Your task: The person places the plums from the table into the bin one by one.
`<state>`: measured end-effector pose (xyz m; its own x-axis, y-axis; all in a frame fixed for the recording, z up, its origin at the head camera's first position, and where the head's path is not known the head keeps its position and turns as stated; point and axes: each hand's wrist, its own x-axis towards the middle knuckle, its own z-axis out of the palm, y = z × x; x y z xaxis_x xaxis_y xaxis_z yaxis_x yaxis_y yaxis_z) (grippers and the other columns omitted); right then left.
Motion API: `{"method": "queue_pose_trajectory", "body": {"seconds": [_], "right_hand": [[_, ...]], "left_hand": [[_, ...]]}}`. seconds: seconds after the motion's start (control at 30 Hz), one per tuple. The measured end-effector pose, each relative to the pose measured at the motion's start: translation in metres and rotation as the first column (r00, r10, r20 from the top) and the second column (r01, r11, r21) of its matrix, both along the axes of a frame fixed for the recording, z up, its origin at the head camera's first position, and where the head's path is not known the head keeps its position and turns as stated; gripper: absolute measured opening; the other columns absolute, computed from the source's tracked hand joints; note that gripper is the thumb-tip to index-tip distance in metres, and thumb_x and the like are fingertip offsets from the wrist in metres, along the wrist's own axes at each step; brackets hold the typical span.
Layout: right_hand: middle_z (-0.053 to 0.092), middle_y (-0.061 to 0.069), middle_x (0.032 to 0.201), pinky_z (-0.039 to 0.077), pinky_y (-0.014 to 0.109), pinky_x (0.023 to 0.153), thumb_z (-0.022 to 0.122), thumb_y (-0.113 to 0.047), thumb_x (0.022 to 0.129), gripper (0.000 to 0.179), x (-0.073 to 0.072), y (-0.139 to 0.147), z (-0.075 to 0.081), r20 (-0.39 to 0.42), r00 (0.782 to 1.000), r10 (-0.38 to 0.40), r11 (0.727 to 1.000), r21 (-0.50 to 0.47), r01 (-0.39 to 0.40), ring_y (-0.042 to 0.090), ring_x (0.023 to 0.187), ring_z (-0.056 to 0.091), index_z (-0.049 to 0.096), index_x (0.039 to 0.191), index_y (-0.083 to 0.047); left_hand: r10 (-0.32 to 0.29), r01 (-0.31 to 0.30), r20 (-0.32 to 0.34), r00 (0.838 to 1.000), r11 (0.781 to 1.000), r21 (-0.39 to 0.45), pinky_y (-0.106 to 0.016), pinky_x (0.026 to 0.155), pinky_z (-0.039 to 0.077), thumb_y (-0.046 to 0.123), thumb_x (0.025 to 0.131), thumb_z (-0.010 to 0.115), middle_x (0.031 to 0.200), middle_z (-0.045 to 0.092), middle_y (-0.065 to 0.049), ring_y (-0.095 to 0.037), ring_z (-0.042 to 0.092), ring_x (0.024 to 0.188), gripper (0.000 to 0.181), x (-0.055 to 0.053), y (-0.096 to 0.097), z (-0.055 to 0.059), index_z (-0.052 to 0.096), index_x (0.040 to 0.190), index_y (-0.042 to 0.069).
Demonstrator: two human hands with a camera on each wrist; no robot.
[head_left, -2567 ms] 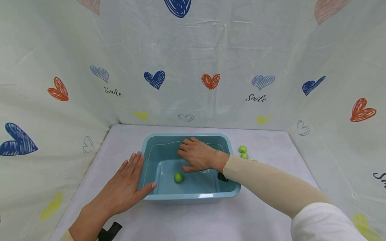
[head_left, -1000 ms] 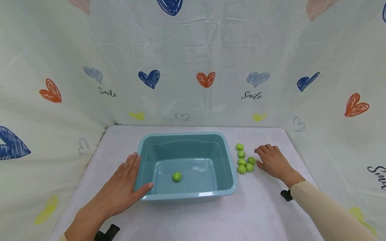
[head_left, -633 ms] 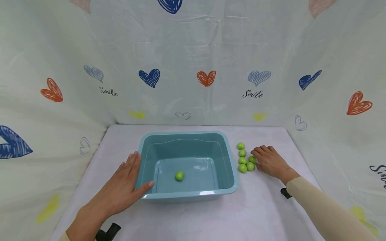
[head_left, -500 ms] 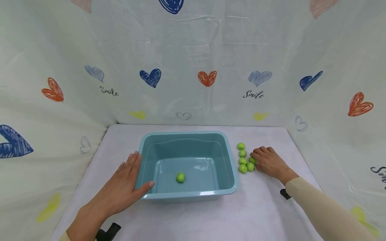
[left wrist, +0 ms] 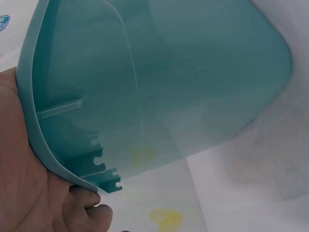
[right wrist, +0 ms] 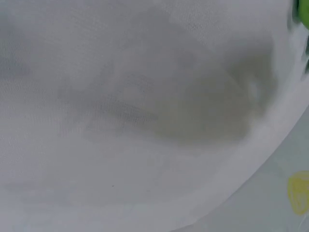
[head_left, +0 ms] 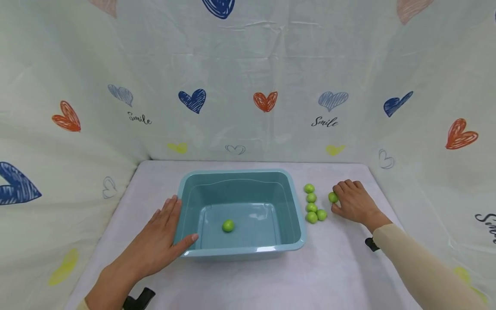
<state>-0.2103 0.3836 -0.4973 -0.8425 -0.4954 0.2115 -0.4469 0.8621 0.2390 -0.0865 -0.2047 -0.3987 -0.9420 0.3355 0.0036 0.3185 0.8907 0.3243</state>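
Observation:
My left hand (head_left: 149, 241) rests on the left rim of a blue-green plastic tub (head_left: 244, 250), fingers straight and thumb over the front corner. In the left wrist view, the palm and fingers of the left hand (left wrist: 34, 179) lie against the rim of the tub (left wrist: 169, 72). One small round green fruit (head_left: 228, 225), lime-like, sits on the tub floor. Right of the tub, my right hand (head_left: 356, 204) pinches another green fruit (head_left: 333, 197) between thumb and fingers. The right wrist view leaves the right hand out.
Several more green fruits (head_left: 311, 207) lie in a loose group on the white-covered table (head_left: 240, 284), between the tub and my right hand. A pale curtain (head_left: 232, 64) printed with hearts surrounds the table at the back and sides.
My right hand came out of the tub to the fruits at the right, took hold of one and drew it back right, away from the group. The left hand stayed on the rim.

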Motion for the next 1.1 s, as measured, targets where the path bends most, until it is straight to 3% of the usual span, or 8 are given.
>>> {"method": "queue_pose_trajectory", "body": {"seconds": [0.27, 0.43, 0.63, 0.83, 0.97, 1.1], "right_hand": [[0.061, 0.012, 0.102, 0.047, 0.054, 0.093, 0.071, -0.035, 0.087, 0.037, -0.003, 0.000, 0.013, -0.029, 0.999, 0.020, 1.000, 0.009, -0.020, 0.033, 0.098, 0.055, 0.059, 0.106, -0.005], [0.062, 0.012, 0.102, 0.046, 0.054, 0.093, 0.071, -0.035, 0.086, 0.037, -0.010, -0.006, 0.031, -0.052, 0.998, 0.038, 0.999, -0.006, -0.038, 0.033, 0.098, 0.054, 0.058, 0.104, -0.006], [0.064, 0.014, 0.106, 0.048, 0.056, 0.093, 0.073, -0.034, 0.085, 0.038, -0.019, -0.025, 0.070, -0.095, 0.995, 0.039, 0.996, -0.071, -0.046, 0.035, 0.101, 0.056, 0.059, 0.104, -0.005], [0.064, 0.016, 0.108, 0.046, 0.054, 0.090, 0.063, -0.038, 0.089, 0.039, -0.031, -0.065, 0.117, -0.190, 0.972, 0.136, 0.976, -0.144, -0.165, 0.037, 0.099, 0.054, 0.059, 0.107, -0.004], [0.063, 0.016, 0.106, 0.042, 0.052, 0.087, 0.059, -0.037, 0.090, 0.038, -0.036, -0.106, 0.153, -0.245, 0.939, 0.240, 0.945, -0.163, -0.284, 0.036, 0.098, 0.053, 0.059, 0.108, -0.003], [0.062, 0.015, 0.105, 0.038, 0.050, 0.084, 0.061, -0.032, 0.089, 0.035, -0.038, -0.156, 0.181, -0.278, 0.912, 0.301, 0.892, -0.257, -0.372, 0.035, 0.098, 0.052, 0.059, 0.107, -0.002]], "left_hand": [[-0.003, 0.003, -0.009, 1.000, 1.000, -0.020, -0.070, 0.123, 0.026, 0.069, 0.101, 0.053, 0.172, 0.020, -0.028, -0.047, 0.022, 0.159, 0.105, -0.001, 0.001, 0.000, 0.021, 0.164, -0.009], [-0.011, 0.010, -0.024, 1.000, 0.998, -0.061, -0.070, 0.123, 0.025, 0.070, 0.102, 0.052, 0.172, 0.020, -0.029, -0.048, 0.021, 0.159, 0.105, 0.000, 0.001, 0.001, 0.022, 0.163, -0.010], [-0.025, 0.022, -0.036, 0.999, 0.997, -0.079, -0.069, 0.124, 0.025, 0.070, 0.102, 0.050, 0.172, 0.021, -0.029, -0.047, 0.020, 0.160, 0.104, 0.000, -0.001, 0.003, 0.022, 0.163, -0.009], [-0.027, 0.024, -0.036, 0.999, 0.996, -0.086, -0.069, 0.124, 0.025, 0.072, 0.102, 0.049, 0.172, 0.022, -0.028, -0.047, 0.020, 0.160, 0.105, 0.000, 0.001, 0.004, 0.023, 0.163, -0.010], [-0.029, 0.025, -0.042, 0.999, 0.995, -0.096, -0.070, 0.124, 0.026, 0.072, 0.101, 0.049, 0.171, 0.023, -0.029, -0.048, 0.022, 0.159, 0.106, -0.001, 0.001, 0.005, 0.023, 0.163, -0.010], [-0.032, 0.026, -0.053, 0.998, 0.994, -0.108, -0.069, 0.124, 0.026, 0.072, 0.102, 0.049, 0.171, 0.024, -0.029, -0.048, 0.023, 0.159, 0.105, -0.001, 0.000, 0.006, 0.024, 0.163, -0.010]]}}
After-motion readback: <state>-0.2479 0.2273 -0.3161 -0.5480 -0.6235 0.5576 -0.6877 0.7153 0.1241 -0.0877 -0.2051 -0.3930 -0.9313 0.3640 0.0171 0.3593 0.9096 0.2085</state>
